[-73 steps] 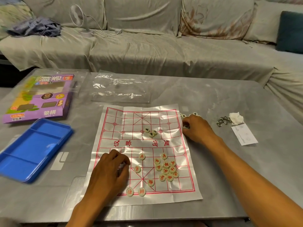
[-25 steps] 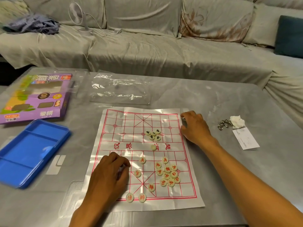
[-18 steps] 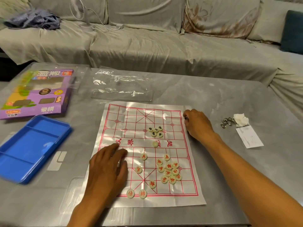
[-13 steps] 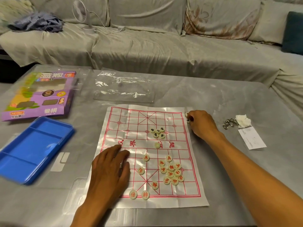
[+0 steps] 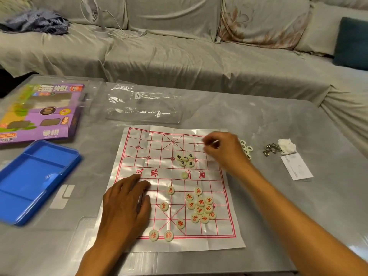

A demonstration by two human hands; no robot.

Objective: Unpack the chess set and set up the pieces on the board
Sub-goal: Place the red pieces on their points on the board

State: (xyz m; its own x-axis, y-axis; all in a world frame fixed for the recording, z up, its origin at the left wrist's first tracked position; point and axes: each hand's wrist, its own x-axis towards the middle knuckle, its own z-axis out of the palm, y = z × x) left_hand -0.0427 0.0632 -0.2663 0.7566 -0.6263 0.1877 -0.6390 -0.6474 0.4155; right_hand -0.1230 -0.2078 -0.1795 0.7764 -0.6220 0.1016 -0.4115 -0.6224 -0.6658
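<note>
Grey table (image 5: 258, 116), board (image 5: 159, 144) pinned flat by left hand (image 5: 125, 202); right hand (image 5: 223, 150) apparently pinching piece, blurred; risks knocking black cluster (image 5: 185, 159) on placement.

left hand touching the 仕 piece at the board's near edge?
Apart. Head view: left hand rests on the board; bare board shows between it and the 仕 piece.
</note>
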